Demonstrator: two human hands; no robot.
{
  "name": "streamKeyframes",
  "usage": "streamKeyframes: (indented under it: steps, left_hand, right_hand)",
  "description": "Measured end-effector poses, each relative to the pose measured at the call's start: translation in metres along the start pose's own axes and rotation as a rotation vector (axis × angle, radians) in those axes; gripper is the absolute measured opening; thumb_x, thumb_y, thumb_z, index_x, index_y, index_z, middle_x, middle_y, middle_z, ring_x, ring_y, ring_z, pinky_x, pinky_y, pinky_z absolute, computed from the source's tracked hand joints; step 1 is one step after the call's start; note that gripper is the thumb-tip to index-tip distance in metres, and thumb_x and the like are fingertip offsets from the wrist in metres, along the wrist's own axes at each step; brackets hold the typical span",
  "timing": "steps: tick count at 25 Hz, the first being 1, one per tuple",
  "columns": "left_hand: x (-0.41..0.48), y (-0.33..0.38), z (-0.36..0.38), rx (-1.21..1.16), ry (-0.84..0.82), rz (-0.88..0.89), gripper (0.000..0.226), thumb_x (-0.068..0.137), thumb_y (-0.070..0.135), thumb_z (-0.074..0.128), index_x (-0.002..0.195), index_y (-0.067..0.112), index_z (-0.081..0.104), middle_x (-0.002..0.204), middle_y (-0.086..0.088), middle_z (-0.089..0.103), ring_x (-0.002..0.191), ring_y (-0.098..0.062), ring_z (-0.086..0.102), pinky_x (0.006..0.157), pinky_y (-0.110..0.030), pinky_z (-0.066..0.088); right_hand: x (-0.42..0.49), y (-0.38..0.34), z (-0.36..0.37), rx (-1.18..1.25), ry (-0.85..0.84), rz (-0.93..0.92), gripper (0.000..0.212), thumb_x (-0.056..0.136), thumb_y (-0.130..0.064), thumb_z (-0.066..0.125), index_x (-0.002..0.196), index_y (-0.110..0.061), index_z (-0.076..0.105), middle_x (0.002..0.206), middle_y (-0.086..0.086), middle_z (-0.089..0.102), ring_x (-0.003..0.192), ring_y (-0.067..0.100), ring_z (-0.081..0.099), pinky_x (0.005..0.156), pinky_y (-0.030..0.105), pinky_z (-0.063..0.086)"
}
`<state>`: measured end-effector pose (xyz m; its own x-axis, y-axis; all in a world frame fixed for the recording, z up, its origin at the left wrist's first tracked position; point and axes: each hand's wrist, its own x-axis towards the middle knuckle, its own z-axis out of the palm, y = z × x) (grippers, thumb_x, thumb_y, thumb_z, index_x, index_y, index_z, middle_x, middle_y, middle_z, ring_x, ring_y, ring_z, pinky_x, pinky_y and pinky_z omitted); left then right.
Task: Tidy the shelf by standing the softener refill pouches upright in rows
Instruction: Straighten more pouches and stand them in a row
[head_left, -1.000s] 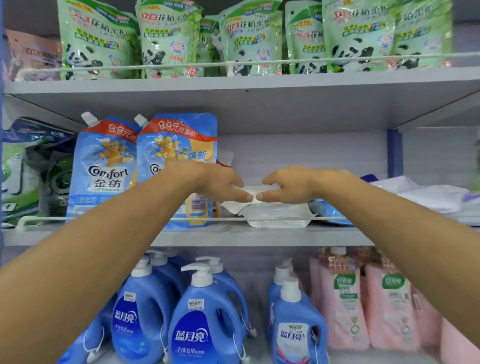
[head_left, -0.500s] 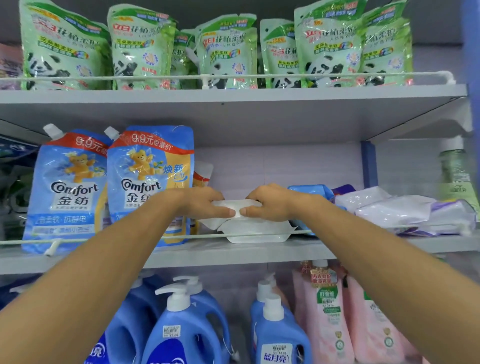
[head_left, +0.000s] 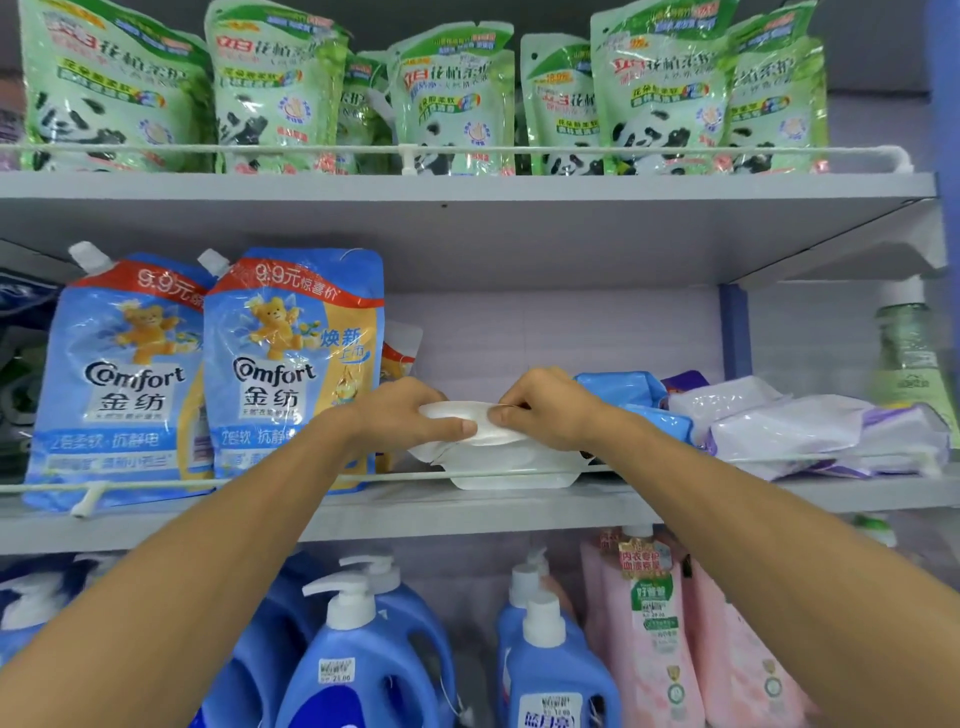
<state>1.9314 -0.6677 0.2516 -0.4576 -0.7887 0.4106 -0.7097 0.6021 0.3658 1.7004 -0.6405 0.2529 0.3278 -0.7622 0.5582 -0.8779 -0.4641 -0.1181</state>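
**Mia:** Where is the pouch they have to fix?

**Sam:** In the middle of the frame, on the middle shelf (head_left: 467, 512). It is a white pouch (head_left: 498, 462) lying flat behind the wire rail (head_left: 156, 486). The left hand (head_left: 410, 421) has its fingers and thumb curled round the pouch's top edge. The right hand (head_left: 545, 410) pinches the same edge from the other side.

**Mia:** What could go wrong?

**Sam:** Start at the left. Two blue Comfort pouches (head_left: 291, 364) stand up there, and the left arm is just in front of the nearer one. If the arm bumps it while lifting, I think it could tip over. In the middle, the white pouch looks soft and floppy. If the hands let go too soon, it may flop back down or slide over the rail. On the right, flat blue pouches (head_left: 618, 387) and white and purple pouches (head_left: 805, 431) lie in a pile. A fast pull could drag some off.

**Mia:** Can you read anything?

**Sam:** The left pouches say "Comfort", "金纺" and "9.9元" on a red band. One also says "焕新". The green pouches (head_left: 452, 98) at the top have pandas, but their words are too blurry. At the bottom, a blue bottle (head_left: 561, 675) says "蓝月亮". The pink pouches (head_left: 649, 649) at the lower right have small labels I cannot read.
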Motion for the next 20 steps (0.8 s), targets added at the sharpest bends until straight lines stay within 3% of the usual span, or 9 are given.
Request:
streamKeyframes:
  steps: [3, 5, 7, 9, 12, 16, 18, 20]
  left_hand:
    - [-0.01, 0.018, -0.011, 0.033, -0.008, -0.032, 0.06, 0.08, 0.072, 0.072, 0.095, 0.015, 0.078, 0.091, -0.012, 0.075, 0.078, -0.021, 0.065, 0.07, -0.037, 0.05]
    - [-0.015, 0.026, -0.017, 0.079, -0.046, -0.058, 0.067, 0.072, 0.08, 0.071, 0.095, 0.017, 0.078, 0.094, -0.014, 0.075, 0.08, -0.027, 0.068, 0.07, -0.039, 0.052]
    - [-0.021, 0.031, -0.016, 0.119, -0.104, -0.085, 0.066, 0.077, 0.08, 0.068, 0.103, 0.019, 0.077, 0.101, -0.011, 0.075, 0.094, -0.03, 0.072, 0.082, -0.044, 0.059]
    - [-0.027, 0.034, -0.011, 0.075, -0.151, -0.118, 0.074, 0.075, 0.087, 0.064, 0.112, 0.023, 0.077, 0.109, -0.002, 0.075, 0.104, -0.023, 0.071, 0.096, -0.044, 0.059]
    - [-0.037, 0.041, -0.008, -0.02, -0.147, -0.095, 0.067, 0.081, 0.082, 0.064, 0.111, 0.024, 0.078, 0.107, 0.0, 0.075, 0.096, -0.015, 0.07, 0.09, -0.032, 0.057]
    - [-0.051, 0.048, -0.006, -0.002, -0.156, -0.081, 0.06, 0.086, 0.073, 0.064, 0.105, 0.018, 0.076, 0.099, -0.003, 0.073, 0.087, -0.017, 0.068, 0.077, -0.03, 0.052]
    - [-0.06, 0.052, -0.003, 0.005, -0.156, -0.087, 0.061, 0.086, 0.075, 0.061, 0.108, 0.019, 0.075, 0.098, 0.003, 0.07, 0.091, -0.015, 0.065, 0.077, -0.027, 0.049]
    - [-0.065, 0.055, -0.004, -0.119, -0.165, -0.153, 0.073, 0.083, 0.08, 0.058, 0.125, 0.021, 0.071, 0.114, 0.009, 0.068, 0.107, -0.014, 0.063, 0.084, -0.026, 0.048]
  right_hand:
    - [-0.011, -0.002, -0.011, -0.009, -0.002, -0.05, 0.047, 0.103, -0.028, 0.057, 0.069, 0.003, 0.051, 0.063, 0.006, 0.034, 0.061, 0.019, 0.027, 0.059, 0.035, 0.028]
    - [-0.019, -0.005, -0.016, -0.017, -0.01, -0.083, 0.047, 0.103, -0.028, 0.057, 0.067, 0.001, 0.049, 0.062, 0.005, 0.034, 0.06, 0.018, 0.027, 0.058, 0.035, 0.028]
    - [-0.029, -0.01, -0.02, -0.032, -0.016, -0.129, 0.047, 0.104, -0.027, 0.057, 0.062, -0.007, 0.044, 0.061, 0.004, 0.031, 0.058, 0.018, 0.025, 0.057, 0.035, 0.026]
    - [-0.038, -0.015, -0.023, -0.049, -0.023, -0.164, 0.049, 0.104, -0.028, 0.057, 0.061, -0.01, 0.042, 0.06, 0.005, 0.029, 0.057, 0.018, 0.023, 0.055, 0.035, 0.025]
    - [-0.049, -0.022, -0.03, -0.076, -0.041, -0.173, 0.05, 0.105, -0.034, 0.056, 0.067, -0.001, 0.052, 0.058, 0.004, 0.033, 0.054, 0.017, 0.027, 0.054, 0.033, 0.027]
    - [-0.061, -0.027, -0.03, -0.106, -0.018, -0.222, 0.043, 0.104, -0.033, 0.056, 0.08, 0.001, 0.066, 0.06, 0.012, 0.041, 0.055, 0.016, 0.03, 0.054, 0.03, 0.03]
    - [-0.067, -0.028, -0.024, -0.097, -0.006, -0.235, 0.044, 0.104, -0.039, 0.055, 0.083, -0.003, 0.07, 0.066, 0.018, 0.053, 0.057, 0.014, 0.033, 0.057, 0.032, 0.034]
    - [-0.071, -0.029, -0.023, 0.002, 0.025, -0.161, 0.054, 0.1, -0.055, 0.055, 0.086, -0.006, 0.074, 0.071, 0.021, 0.059, 0.058, 0.012, 0.036, 0.058, 0.032, 0.036]
